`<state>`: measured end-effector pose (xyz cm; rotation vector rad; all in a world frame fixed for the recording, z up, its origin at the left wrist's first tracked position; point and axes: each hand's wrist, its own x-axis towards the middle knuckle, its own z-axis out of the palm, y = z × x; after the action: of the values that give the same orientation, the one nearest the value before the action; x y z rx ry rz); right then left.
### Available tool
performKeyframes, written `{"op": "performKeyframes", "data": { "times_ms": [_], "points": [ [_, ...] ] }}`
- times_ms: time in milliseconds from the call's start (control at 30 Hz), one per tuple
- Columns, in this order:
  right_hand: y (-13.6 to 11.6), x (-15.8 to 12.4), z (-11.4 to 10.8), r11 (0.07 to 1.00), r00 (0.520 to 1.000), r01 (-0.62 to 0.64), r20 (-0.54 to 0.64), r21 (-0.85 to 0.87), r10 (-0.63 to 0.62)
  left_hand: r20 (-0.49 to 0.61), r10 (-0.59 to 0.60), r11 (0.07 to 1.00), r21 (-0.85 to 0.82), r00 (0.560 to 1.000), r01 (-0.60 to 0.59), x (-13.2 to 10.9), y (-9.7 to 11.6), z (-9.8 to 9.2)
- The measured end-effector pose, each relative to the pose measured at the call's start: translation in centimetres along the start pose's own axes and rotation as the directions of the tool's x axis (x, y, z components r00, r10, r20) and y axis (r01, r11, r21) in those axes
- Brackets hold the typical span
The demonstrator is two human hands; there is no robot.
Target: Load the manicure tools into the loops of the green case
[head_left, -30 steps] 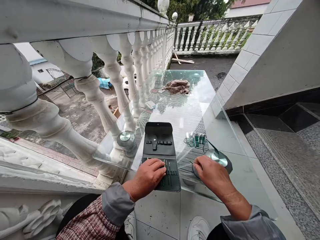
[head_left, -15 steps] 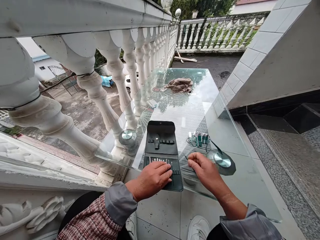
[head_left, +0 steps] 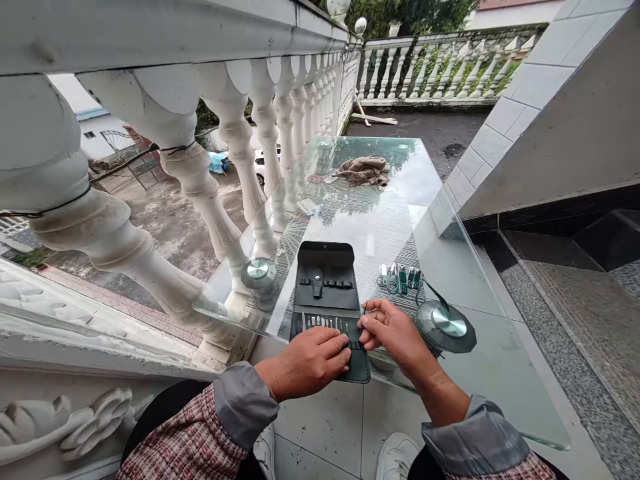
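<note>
A black manicure case [head_left: 327,298] lies unfolded at the near edge of the glass table. Several slim metal tools [head_left: 320,321] stand in a row in the loops of its lower panel. My left hand [head_left: 309,360] rests on that panel with its fingers laid flat, covering part of the row. Just above the panel's right side, my right hand [head_left: 395,339] pinches a thin dark manicure tool [head_left: 365,307]; its working end is too small to make out. Green nail clippers [head_left: 404,277] and small scissors [head_left: 385,283] lie grouped beyond my right hand.
The glass tabletop [head_left: 370,227] has round metal discs, one [head_left: 258,269] on the left and one [head_left: 447,321] on the right. A crumpled brown cloth [head_left: 365,171] sits farther back. White balusters [head_left: 220,220] line the left; steps [head_left: 575,293] are on the right.
My right hand has moved left with the thin tool, from beside the case to over its right edge. My left hand stays on the lower panel.
</note>
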<state>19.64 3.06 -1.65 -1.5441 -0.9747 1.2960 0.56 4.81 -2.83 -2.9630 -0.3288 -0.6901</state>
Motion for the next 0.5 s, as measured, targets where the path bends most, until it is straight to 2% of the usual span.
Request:
{"op": "performKeyframes", "data": {
  "times_ms": [200, 500],
  "points": [
    [0.0, 0.5, 0.5, 0.999, 1.000, -0.010, -0.023, -0.041, 0.009, 0.022, -0.012, 1.000, 0.000, 1.000, 0.012, 0.0, 0.0, -0.1],
    [-0.2, 0.9, 1.7, 0.993, 0.997, 0.075, -0.003, -0.095, -0.076, 0.044, -0.011, 1.000, -0.012, 0.999, 0.011, 0.1, 0.1, -0.2]
  ]
}}
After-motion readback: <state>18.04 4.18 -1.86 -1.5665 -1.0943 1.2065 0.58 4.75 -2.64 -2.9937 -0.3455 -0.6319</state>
